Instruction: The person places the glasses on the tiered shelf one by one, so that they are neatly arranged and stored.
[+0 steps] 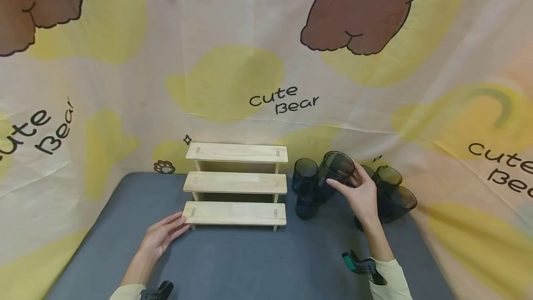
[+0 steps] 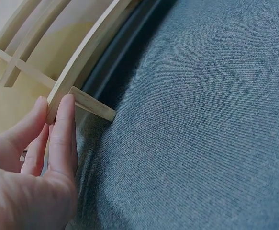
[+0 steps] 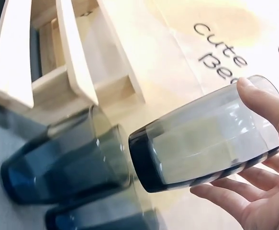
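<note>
A three-tier wooden step rack [image 1: 235, 182] stands on the grey cloth. With thumb and fingers on either side of its board, my left hand [image 1: 160, 237] pinches the left end of the lowest tier [image 2: 77, 62]. To the right of the rack, my right hand [image 1: 362, 193] grips a dark tinted glass tumbler [image 1: 336, 168] near its rim. In the right wrist view this tumbler [image 3: 192, 141] is raised and its thick base is off the cloth. Beside it stand two more tumblers, one behind [image 1: 304, 172] and one in front [image 1: 306, 205].
Several more dark tumblers [image 1: 399, 203] are clustered right of my right hand, partly hidden by it. A curtain printed with bears and lettering [image 1: 225, 82] hangs right behind the rack. Grey cloth [image 1: 250, 263] spreads in front of the rack.
</note>
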`<state>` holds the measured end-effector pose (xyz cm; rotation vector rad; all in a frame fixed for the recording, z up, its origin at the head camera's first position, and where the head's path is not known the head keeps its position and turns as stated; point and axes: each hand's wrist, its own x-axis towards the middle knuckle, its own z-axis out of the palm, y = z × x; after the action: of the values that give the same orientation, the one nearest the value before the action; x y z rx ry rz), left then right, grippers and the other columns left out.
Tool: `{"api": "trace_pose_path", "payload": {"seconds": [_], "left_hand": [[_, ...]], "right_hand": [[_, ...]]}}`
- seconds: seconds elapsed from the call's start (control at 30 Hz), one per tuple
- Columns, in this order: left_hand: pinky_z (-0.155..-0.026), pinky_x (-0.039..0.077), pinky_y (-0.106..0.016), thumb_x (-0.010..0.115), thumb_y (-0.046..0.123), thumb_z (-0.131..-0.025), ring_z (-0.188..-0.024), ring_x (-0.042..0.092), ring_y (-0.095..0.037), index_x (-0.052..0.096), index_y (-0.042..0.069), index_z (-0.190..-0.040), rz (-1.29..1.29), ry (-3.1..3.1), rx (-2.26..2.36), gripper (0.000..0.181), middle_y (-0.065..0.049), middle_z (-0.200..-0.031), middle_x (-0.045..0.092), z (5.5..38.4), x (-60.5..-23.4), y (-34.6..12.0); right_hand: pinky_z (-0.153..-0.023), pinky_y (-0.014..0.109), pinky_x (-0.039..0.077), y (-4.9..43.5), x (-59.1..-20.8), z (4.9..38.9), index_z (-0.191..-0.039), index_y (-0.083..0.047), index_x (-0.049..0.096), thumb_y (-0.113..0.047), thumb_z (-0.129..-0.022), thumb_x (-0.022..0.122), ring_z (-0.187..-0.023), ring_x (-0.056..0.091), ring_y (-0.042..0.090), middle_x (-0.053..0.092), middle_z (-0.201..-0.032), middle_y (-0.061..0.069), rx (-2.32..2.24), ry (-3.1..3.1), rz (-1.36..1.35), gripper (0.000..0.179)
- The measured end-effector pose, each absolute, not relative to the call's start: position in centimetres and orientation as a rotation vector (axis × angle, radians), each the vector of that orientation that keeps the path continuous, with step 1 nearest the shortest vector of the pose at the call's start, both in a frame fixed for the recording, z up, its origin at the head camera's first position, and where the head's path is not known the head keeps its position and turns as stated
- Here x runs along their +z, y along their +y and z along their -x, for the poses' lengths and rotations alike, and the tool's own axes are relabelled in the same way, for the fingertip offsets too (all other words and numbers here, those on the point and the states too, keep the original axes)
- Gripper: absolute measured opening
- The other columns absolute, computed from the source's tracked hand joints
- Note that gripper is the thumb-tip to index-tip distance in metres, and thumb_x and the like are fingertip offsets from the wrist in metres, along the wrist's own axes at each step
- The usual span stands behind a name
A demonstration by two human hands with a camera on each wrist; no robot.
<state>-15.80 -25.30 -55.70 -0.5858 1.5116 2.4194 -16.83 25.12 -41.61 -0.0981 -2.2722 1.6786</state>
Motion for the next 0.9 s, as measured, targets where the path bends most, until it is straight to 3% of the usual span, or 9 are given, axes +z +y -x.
{"api": "trace_pose_path", "payload": {"seconds": [0.13,0.27,0.33,0.5,0.67,0.9], "left_hand": [[-0.097,0.055,-0.038,0.068,-0.006,-0.089,-0.093,0.07,-0.017,0.054,-0.003,-0.133,0.578,1.498,2.434,0.046,0.0,-0.097,0.068,15.9,-55.6,-25.2],[-0.097,0.055,-0.038,0.068,-0.004,-0.089,-0.092,0.07,-0.017,0.037,-0.006,-0.145,0.607,1.527,2.41,0.063,0.002,-0.096,0.068,15.9,-55.7,-25.3],[-0.097,0.055,-0.038,0.068,-0.002,-0.09,-0.093,0.07,-0.016,0.029,-0.007,-0.149,0.613,1.544,2.388,0.07,0.003,-0.097,0.067,15.9,-55.8,-25.3],[-0.097,0.054,-0.036,0.065,-0.001,-0.093,-0.093,0.069,-0.015,0.023,-0.008,-0.151,0.57,1.593,2.355,0.072,0.002,-0.1,0.066,15.8,-55.6,-25.4],[-0.097,0.055,-0.036,0.062,-0.002,-0.094,-0.093,0.07,-0.016,0.029,-0.007,-0.149,0.574,1.589,2.361,0.064,0.002,-0.1,0.067,15.8,-55.5,-25.3],[-0.096,0.055,-0.035,0.062,-0.003,-0.094,-0.092,0.07,-0.016,0.029,-0.009,-0.148,0.606,1.604,2.375,0.063,0.001,-0.098,0.068,15.7,-55.6,-24.8]], "right_hand": [[-0.088,0.021,0.057,24.1,-41.0,17.6,-0.149,-0.021,0.042,-0.027,-0.077,0.086,-0.126,0.055,0.029,0.049,-0.144,0.009,1.66,-2.32,0.077,0.085],[-0.1,0.045,0.053,22.9,-40.3,18.3,-0.151,-0.021,0.04,-0.03,-0.077,0.086,-0.13,0.05,0.033,0.044,-0.149,0.01,1.645,-2.385,0.04,0.087],[-0.101,0.05,0.051,22.2,-40.1,18.6,-0.15,-0.019,0.04,-0.03,-0.077,0.086,-0.132,0.048,0.033,0.045,-0.148,0.011,1.661,-2.389,-0.002,0.087],[-0.106,0.05,0.047,20.5,-39.7,19.4,-0.148,-0.018,0.043,-0.026,-0.077,0.086,-0.132,0.049,0.03,0.055,-0.139,0.011,1.703,-2.38,-0.094,0.084],[-0.109,0.048,0.045,18.2,-38.6,19.4,-0.15,-0.013,0.038,-0.018,-0.08,0.084,-0.134,0.045,0.032,0.05,-0.144,0.013,1.761,-2.443,-0.115,0.084],[-0.106,0.05,0.047,16.1,-41.0,21.1,-0.147,-0.016,0.044,-0.027,-0.074,0.088,-0.129,0.052,0.029,0.052,-0.142,0.008,1.794,-2.422,-0.239,0.086]]}}
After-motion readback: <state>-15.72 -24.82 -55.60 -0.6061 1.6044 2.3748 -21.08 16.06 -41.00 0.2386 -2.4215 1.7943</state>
